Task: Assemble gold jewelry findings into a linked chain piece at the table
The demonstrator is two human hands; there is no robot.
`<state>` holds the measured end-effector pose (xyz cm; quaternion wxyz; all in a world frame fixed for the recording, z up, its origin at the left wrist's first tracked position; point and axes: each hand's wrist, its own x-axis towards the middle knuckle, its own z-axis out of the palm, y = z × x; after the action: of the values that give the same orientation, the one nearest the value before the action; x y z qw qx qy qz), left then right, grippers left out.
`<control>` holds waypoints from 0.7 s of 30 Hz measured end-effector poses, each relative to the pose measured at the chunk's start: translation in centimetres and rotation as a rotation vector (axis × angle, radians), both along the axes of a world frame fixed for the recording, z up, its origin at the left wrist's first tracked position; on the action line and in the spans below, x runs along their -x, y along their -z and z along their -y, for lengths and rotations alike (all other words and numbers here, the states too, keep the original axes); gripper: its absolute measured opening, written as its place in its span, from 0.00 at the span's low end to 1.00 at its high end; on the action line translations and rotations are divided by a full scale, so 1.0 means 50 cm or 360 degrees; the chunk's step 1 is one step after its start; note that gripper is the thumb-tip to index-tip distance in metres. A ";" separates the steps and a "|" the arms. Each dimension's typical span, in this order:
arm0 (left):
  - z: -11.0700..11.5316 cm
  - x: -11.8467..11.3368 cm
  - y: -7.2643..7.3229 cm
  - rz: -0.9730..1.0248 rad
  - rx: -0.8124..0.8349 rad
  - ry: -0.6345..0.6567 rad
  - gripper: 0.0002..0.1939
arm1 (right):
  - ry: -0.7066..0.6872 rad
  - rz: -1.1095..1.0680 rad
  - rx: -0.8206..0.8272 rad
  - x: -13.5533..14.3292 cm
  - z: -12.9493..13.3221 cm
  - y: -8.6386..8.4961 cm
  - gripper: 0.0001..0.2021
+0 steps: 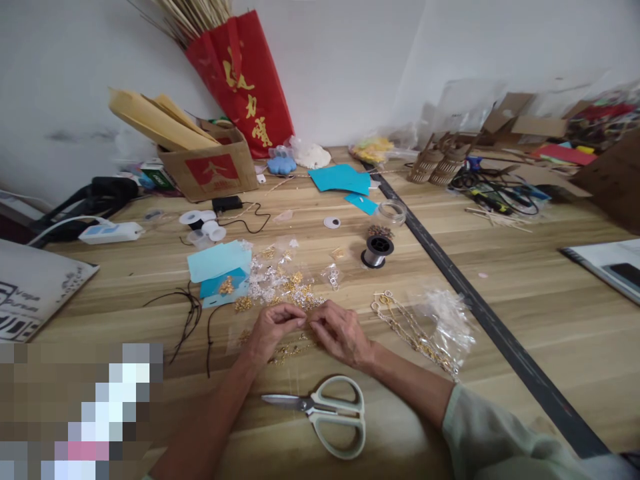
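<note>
My left hand (275,328) and my right hand (343,333) almost meet at the fingertips over the wooden table. Both are pinched; whatever lies between the fingers is too small to make out. Just beyond them spreads a pile of gold and clear beads (295,287). Part of a beaded gold strand (287,353) lies on the table below my hands. Nearer to me rest scissors (320,410) with pale handles, their blades pointing left. To the right of my right hand are gold and silver chains (407,333) beside crumpled clear plastic bags (449,327).
A spool of thin wire (377,252) stands behind the beads, near a clear jar (391,212). Blue cards (220,261) and black cords (187,320) lie to the left. A dark strip (460,280) crosses the right side. A cardboard box (210,170) and red bag (250,87) stand behind.
</note>
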<state>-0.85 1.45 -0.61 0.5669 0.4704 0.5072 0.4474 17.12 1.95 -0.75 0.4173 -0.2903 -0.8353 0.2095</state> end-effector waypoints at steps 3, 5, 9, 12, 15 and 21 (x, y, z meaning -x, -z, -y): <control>-0.001 0.001 0.002 -0.0015 -0.0002 0.0001 0.06 | 0.0001 -0.0019 0.0013 0.000 0.000 0.001 0.04; -0.001 0.002 0.004 -0.0014 -0.0010 0.0012 0.06 | 0.0000 -0.0025 0.0023 0.000 0.000 0.000 0.04; -0.001 0.003 0.005 0.0002 -0.0007 0.0020 0.06 | -0.0012 -0.0030 0.0038 0.000 0.000 0.000 0.04; -0.001 0.002 0.002 0.0006 -0.0003 -0.0004 0.06 | 0.0002 -0.0023 0.0032 -0.001 0.000 0.002 0.03; -0.001 0.000 -0.001 -0.0001 -0.0022 -0.0012 0.07 | 0.0020 0.0019 0.0036 -0.002 0.001 0.002 0.04; 0.000 -0.002 -0.005 -0.0014 -0.0022 -0.0023 0.07 | 0.0030 0.0032 0.0039 -0.002 0.002 -0.001 0.05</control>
<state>-0.74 1.47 -0.38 0.5581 0.4727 0.5099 0.4528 17.23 1.84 -0.70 0.4072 -0.3055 -0.8340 0.2128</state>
